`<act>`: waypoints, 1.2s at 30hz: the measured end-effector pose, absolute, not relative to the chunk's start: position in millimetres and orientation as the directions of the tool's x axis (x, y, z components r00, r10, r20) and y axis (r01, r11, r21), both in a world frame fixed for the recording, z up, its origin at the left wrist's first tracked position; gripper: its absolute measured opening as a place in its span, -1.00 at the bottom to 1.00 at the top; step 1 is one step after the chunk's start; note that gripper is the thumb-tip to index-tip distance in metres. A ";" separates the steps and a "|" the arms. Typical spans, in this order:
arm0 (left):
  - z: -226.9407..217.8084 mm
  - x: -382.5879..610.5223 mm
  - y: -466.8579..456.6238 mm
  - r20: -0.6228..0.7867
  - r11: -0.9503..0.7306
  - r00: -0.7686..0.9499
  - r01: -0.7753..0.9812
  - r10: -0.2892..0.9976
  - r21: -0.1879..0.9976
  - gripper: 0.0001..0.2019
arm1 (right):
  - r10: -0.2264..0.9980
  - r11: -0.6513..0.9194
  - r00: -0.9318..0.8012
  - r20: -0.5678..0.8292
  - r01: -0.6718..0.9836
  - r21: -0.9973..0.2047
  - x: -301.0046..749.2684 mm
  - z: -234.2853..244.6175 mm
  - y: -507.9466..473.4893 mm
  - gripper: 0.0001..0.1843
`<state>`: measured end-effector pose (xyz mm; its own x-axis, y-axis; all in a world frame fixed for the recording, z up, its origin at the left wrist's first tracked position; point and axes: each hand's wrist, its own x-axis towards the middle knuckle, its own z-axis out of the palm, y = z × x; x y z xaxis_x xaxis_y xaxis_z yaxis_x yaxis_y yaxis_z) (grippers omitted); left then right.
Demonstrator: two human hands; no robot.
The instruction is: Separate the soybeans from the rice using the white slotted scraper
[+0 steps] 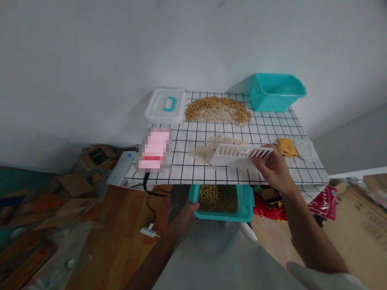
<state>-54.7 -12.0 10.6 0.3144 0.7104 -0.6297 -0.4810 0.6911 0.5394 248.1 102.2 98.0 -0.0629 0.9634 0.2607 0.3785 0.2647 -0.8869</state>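
My right hand [273,167] grips a white slotted plastic panel [234,161] by its right end, holding it on edge over the table. Behind the panel lies a pale heap of rice-like grains [202,152]. My left hand [192,211] is closed on the left rim of a teal bin [245,203], held below the table's front edge against my body. Inside the bin are yellowish beans [216,198], likely soybeans. Farther back, more of these beans [214,100] form an arc around a patch of pale grains [216,114].
At the back right stands another teal bin [276,94]. A clear lidded box [165,106] sits at the back left, with a pixelated pink item [155,149] before it. A yellow cloth [286,147] and a whitish cloth [305,150] lie at right on the checked tablecloth [193,131].
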 end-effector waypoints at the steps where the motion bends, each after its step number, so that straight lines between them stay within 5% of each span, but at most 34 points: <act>1: 14.6 -54.4 -11.2 -0.634 0.687 0.297 -0.471 0.714 0.553 -0.89 | 0.961 0.275 -0.075 0.267 0.393 -0.877 247.3 99.0 101.3 -0.87; 36: 29.3 -41.5 -13.0 -0.632 0.673 0.288 -0.513 0.719 0.533 -0.79 | 0.987 0.147 -0.117 0.111 0.361 -0.921 251.3 103.9 65.0 -0.86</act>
<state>-41.5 -13.0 29.3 0.2883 0.7194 -0.6319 -0.5129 0.6733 0.5326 251.3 65.0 103.9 -0.1172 0.9869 0.1113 0.3614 0.1467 -0.9208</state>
